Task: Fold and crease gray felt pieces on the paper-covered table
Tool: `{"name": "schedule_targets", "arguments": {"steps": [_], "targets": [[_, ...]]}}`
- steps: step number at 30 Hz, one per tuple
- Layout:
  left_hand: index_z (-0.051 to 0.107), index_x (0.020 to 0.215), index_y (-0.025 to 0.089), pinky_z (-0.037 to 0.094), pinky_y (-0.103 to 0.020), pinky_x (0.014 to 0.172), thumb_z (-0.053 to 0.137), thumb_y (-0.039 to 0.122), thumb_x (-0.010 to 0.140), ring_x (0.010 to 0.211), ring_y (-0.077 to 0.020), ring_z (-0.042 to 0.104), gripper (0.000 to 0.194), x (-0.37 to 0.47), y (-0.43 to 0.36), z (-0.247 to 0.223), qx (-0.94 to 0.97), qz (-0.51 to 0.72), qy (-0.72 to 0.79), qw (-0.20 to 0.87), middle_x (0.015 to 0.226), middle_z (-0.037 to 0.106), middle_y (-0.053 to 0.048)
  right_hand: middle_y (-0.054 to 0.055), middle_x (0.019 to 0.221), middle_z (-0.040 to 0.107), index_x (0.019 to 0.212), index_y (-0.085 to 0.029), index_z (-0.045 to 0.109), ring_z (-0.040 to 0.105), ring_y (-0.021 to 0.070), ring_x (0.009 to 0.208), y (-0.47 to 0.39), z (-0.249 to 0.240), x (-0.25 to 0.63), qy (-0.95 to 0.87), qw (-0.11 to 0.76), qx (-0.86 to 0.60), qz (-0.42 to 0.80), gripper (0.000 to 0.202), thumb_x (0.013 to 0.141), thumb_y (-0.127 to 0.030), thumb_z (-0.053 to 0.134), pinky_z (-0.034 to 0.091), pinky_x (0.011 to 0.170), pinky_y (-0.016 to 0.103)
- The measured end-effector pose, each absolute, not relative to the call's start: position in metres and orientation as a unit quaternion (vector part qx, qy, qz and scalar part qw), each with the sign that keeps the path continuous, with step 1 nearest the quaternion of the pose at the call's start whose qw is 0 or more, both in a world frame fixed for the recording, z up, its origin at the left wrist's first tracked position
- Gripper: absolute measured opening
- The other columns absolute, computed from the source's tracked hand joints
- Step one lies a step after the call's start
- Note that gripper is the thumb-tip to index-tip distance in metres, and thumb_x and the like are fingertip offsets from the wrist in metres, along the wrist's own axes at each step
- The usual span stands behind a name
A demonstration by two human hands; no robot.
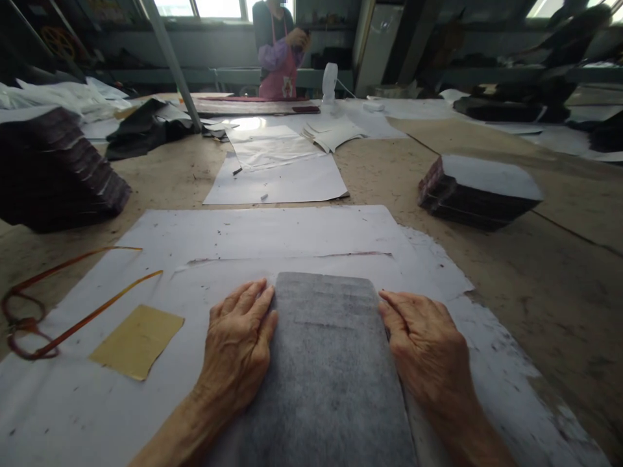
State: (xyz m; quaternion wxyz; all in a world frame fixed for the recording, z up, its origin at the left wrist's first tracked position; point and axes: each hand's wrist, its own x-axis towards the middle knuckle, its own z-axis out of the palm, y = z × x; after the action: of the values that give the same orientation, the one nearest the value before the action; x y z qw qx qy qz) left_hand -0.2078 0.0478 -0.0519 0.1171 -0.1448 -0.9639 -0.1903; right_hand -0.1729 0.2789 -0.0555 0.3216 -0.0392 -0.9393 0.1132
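Note:
A long grey, fabric-like piece (335,363) with a slightly creased far end lies flat on white paper, running toward me. My left hand (238,344) rests along its left edge, palm down, fingers stretched forward and thumb against the side. Against the right edge lies my right hand (428,350), its fingertips touching near the far corner and its fingers extended. Neither hand is wrapped round the piece. The undersides of both hands are hidden.
Left are brown-framed glasses (32,337), a yellow square (139,340) and a tall dark stack (53,168). A smaller white-topped stack (481,191) stands right. Ahead are loose white sheets (277,178), a slanted metal pole (172,61) and a person in a pink apron (280,61).

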Motion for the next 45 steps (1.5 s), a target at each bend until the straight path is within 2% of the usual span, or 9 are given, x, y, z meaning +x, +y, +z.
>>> {"name": "schedule_targets", "arguments": {"steps": [9,13,16,19,25,28,35,40,45], "targets": [[0.056,0.116,0.02,0.034,-0.043,0.092,0.031,0.03,0.088,0.117,-0.0266,0.045,0.039,-0.206,0.047,-0.058,-0.193,-0.11,-0.964,0.144,0.128,0.052,-0.006,0.005,0.079,0.063,0.085,-0.02,0.07,0.052,0.0206,0.075,0.272,-0.051,-0.17,-0.952,0.261,-0.092,0.131,0.019,0.081,-0.022,0.051,0.044,0.065,0.03],[0.054,0.116,0.021,0.035,-0.044,0.093,0.033,0.033,0.086,0.115,-0.0261,0.047,0.038,-0.207,0.043,-0.058,-0.188,-0.163,-0.958,0.143,0.125,0.055,-0.007,0.005,0.081,0.066,0.081,-0.019,0.068,0.056,0.0198,0.079,0.274,-0.042,-0.168,-0.933,0.242,-0.133,0.229,0.022,0.083,-0.023,0.046,0.045,0.074,0.032],[0.052,0.116,0.021,0.037,-0.043,0.094,0.04,0.035,0.084,0.11,-0.025,0.051,0.037,-0.206,0.041,-0.054,-0.171,-0.231,-0.945,0.157,0.119,0.057,-0.007,0.005,0.088,0.066,0.087,-0.019,0.066,0.059,0.0187,0.079,0.277,-0.037,-0.167,-0.909,0.242,-0.168,0.294,0.019,0.079,-0.023,0.049,0.047,0.07,0.031],[0.053,0.113,0.022,0.038,-0.042,0.093,0.046,0.032,0.082,0.104,-0.0247,0.052,0.033,-0.205,0.043,-0.051,-0.197,-0.247,-0.932,0.179,0.111,0.06,-0.007,0.005,0.095,0.065,0.094,-0.019,0.064,0.058,0.0194,0.082,0.276,-0.037,-0.168,-0.913,0.24,-0.143,0.297,0.023,0.074,-0.021,0.053,0.048,0.068,0.031],[0.056,0.106,0.024,0.039,-0.041,0.089,0.048,0.026,0.081,0.099,-0.0246,0.052,0.026,-0.207,0.047,-0.052,-0.269,-0.234,-0.919,0.168,0.106,0.061,-0.004,0.006,0.096,0.065,0.098,-0.017,0.063,0.055,0.0217,0.092,0.272,-0.041,-0.168,-0.932,0.245,-0.063,0.261,0.028,0.07,-0.02,0.06,0.047,0.079,0.035],[0.057,0.105,0.023,0.04,-0.04,0.087,0.047,0.027,0.08,0.098,-0.0246,0.052,0.027,-0.208,0.047,-0.051,-0.262,-0.233,-0.924,0.153,0.104,0.06,-0.006,0.005,0.092,0.066,0.095,-0.018,0.063,0.055,0.0203,0.089,0.273,-0.039,-0.167,-0.932,0.258,-0.022,0.253,0.024,0.071,-0.019,0.059,0.047,0.079,0.034],[0.051,0.106,0.024,0.036,-0.042,0.08,0.046,0.026,0.076,0.095,-0.0251,0.048,0.031,-0.211,0.049,-0.044,-0.24,-0.213,-0.945,0.068,0.101,0.055,-0.007,0.004,0.08,0.062,0.086,-0.019,0.062,0.054,0.0197,0.079,0.273,-0.041,-0.169,-0.942,0.212,-0.019,0.259,0.018,0.068,-0.021,0.06,0.045,0.072,0.034],[0.053,0.094,0.024,0.034,-0.043,0.082,0.05,0.028,0.073,0.095,-0.0254,0.046,0.022,-0.214,0.05,-0.042,-0.201,-0.241,-0.948,0.055,0.099,0.051,-0.006,0.002,0.072,0.06,0.066,-0.021,0.06,0.053,0.0185,0.077,0.27,-0.037,-0.169,-0.932,0.21,-0.038,0.293,0.005,0.066,-0.017,0.057,0.042,0.069,0.031],[0.048,0.083,0.021,0.034,-0.041,0.083,0.052,0.03,0.071,0.089,-0.0227,0.05,0.015,-0.216,0.05,-0.043,-0.175,-0.277,-0.944,0.049,0.091,0.054,-0.003,0.0,0.062,0.06,0.066,-0.021,0.058,0.053,0.0139,0.059,0.268,-0.034,-0.168,-0.919,0.151,-0.096,0.352,0.005,0.069,-0.024,0.054,0.04,0.056,0.025]]}}
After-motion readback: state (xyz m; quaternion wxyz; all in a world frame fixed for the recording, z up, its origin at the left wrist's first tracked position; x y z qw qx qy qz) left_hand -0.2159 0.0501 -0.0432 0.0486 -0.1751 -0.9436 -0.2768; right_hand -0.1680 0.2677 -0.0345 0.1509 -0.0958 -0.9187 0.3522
